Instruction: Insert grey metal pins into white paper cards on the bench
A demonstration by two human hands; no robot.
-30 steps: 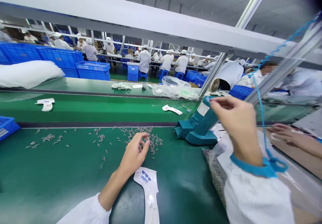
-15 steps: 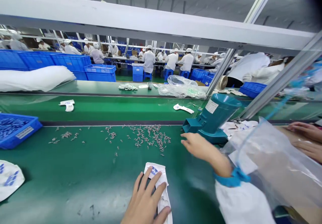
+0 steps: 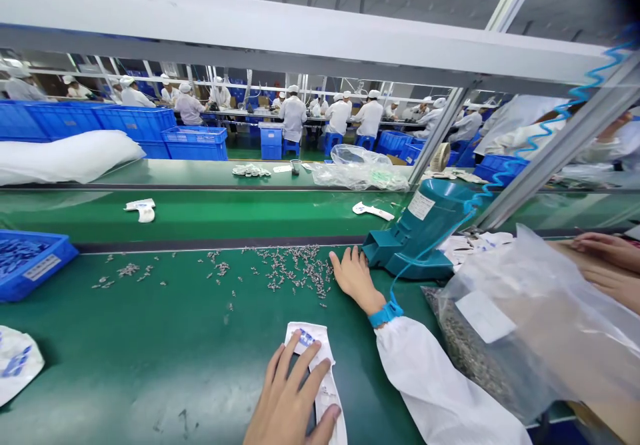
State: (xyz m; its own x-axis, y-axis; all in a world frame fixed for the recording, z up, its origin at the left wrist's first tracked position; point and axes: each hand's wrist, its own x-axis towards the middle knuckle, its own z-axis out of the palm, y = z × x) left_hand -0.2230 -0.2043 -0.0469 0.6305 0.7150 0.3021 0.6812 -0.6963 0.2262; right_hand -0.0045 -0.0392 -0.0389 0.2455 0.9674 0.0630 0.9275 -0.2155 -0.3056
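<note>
Spread Flat and Well Apart on the Line

The left hand [image 3: 287, 392] lies palm down, fingers spread across a narrow white printed pouch [image 3: 307, 345], apparently pinning it so it cannot slide on the smooth green desk [image 3: 150, 372]. The pouch runs out from under the fingertips, with blue printing showing just above them. Its lower part is creased and partly hidden by the hand.

The right hand [image 3: 355, 278] is apart from the left, open and empty, resting on the desk above and to the right of it. Its fingertips sit just beside the spout of a teal plastic hopper [image 3: 420, 232], and the scattered small metal parts [image 3: 300, 272] lie just beyond them, too small to identify. Their thin spread looks deliberate, probably so single pieces can be picked out.

A blue wrist strap [image 3: 385, 314] circles the right wrist above a white sleeve [image 3: 430, 378], and a coiled blue cord [image 3: 575, 98] rises from near the hopper towards the frame, likely a grounding lead.

To the right of the right hand sits a clear plastic bag [image 3: 500, 325] holding grey parts. Far to the left of both hands are a blue crate [image 3: 30, 265] and a second white pouch [image 3: 15, 362]. A co-worker's hands [image 3: 607, 265] rest at the far right.
</note>
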